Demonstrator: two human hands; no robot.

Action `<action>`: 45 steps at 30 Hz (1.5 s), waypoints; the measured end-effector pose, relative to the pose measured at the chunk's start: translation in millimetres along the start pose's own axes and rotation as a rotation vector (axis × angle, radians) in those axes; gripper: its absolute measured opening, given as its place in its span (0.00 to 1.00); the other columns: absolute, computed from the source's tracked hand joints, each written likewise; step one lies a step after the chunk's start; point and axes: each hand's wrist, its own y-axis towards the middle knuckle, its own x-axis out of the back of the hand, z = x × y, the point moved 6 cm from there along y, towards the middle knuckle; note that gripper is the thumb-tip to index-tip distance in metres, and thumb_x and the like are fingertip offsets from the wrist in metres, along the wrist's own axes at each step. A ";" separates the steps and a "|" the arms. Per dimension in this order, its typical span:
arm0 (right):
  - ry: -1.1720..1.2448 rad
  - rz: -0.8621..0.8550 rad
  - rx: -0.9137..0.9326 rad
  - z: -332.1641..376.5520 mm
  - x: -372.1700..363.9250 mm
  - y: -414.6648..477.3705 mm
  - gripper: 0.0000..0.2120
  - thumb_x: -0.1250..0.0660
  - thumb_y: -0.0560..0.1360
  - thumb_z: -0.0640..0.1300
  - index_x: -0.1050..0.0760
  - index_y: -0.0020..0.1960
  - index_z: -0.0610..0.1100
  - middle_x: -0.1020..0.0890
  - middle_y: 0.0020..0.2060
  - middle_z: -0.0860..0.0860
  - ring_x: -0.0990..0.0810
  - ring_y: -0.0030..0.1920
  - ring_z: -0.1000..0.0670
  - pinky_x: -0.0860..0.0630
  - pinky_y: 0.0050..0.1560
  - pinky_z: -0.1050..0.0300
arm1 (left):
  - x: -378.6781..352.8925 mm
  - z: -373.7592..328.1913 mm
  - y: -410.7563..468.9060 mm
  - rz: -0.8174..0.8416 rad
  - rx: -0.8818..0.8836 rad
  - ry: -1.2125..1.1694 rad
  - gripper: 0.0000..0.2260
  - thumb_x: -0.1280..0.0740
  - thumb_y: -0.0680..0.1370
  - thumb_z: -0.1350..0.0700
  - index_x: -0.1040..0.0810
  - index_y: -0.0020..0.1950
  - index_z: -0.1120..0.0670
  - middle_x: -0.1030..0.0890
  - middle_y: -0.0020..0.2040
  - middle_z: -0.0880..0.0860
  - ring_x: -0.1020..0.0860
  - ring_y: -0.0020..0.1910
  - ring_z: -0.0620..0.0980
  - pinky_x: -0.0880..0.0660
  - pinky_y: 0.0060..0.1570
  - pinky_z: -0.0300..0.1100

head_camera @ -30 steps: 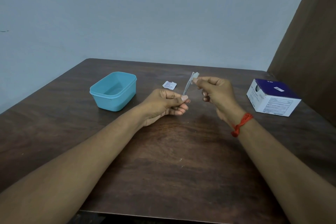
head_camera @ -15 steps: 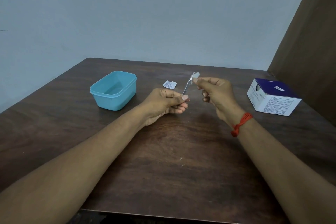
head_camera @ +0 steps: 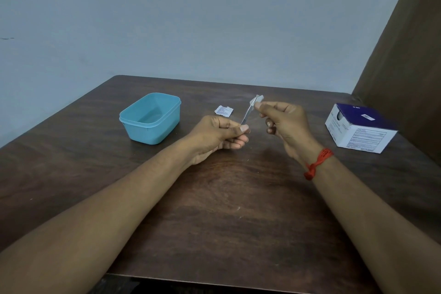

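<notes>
The left hand (head_camera: pixel 219 133) was closed around the lower end of a thin metal tool (head_camera: pixel 247 113), with the thumb pressed on top. The tool slanted up and away from this hand toward the right hand (head_camera: pixel 284 122). The right hand pinched a small white pad (head_camera: pixel 257 100) between thumb and forefinger. The pad sat against the upper tip of the tool, and the other fingers of that hand were curled loosely below. The two hands were close together but did not touch.

Compared with one second before, very little had changed. Both hands kept their grip, the pad remained at the top end of the tool, and the tool only leaned slightly differently. I judged from this that the wiping of the tool was in progress at the tip, and that the lower part, hidden in the left fist, was not yet reached.

A torn sachet (head_camera: pixel 223 111) lay on the table (head_camera: pixel 214 210) just beyond the left hand. A blue container (head_camera: pixel 148 133) stood further out on the left of this hand. A white and purple box (head_camera: pixel 358 131) stood to the right of the right hand, well apart.
</notes>
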 end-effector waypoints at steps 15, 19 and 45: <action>-0.130 0.166 -0.009 -8.1 -10.7 -2.9 0.06 0.25 0.73 0.40 0.15 0.38 0.45 0.20 0.28 0.53 0.31 0.26 0.56 0.32 0.27 0.63 | -2.1 1.0 -1.8 -0.002 0.006 0.045 0.09 0.29 0.78 0.61 0.18 0.52 0.67 0.15 0.37 0.57 0.18 0.34 0.46 0.19 0.37 0.35; -0.122 0.103 0.057 -2.0 -9.3 -2.5 0.07 0.26 0.73 0.39 0.15 0.37 0.46 0.21 0.27 0.53 0.32 0.25 0.56 0.33 0.27 0.62 | 1.1 0.2 -0.8 -0.013 0.011 -0.036 0.10 0.29 0.77 0.60 0.18 0.55 0.65 0.14 0.40 0.58 0.16 0.37 0.47 0.19 0.38 0.36; -0.147 0.110 -0.028 -13.6 -11.7 -3.9 0.12 0.26 0.71 0.42 0.17 0.30 0.48 0.21 0.26 0.53 0.31 0.24 0.56 0.34 0.25 0.63 | 12.1 4.0 7.3 -0.103 -0.086 -0.136 0.03 0.29 0.78 0.64 0.16 0.47 0.63 0.15 0.39 0.56 0.16 0.38 0.46 0.20 0.41 0.36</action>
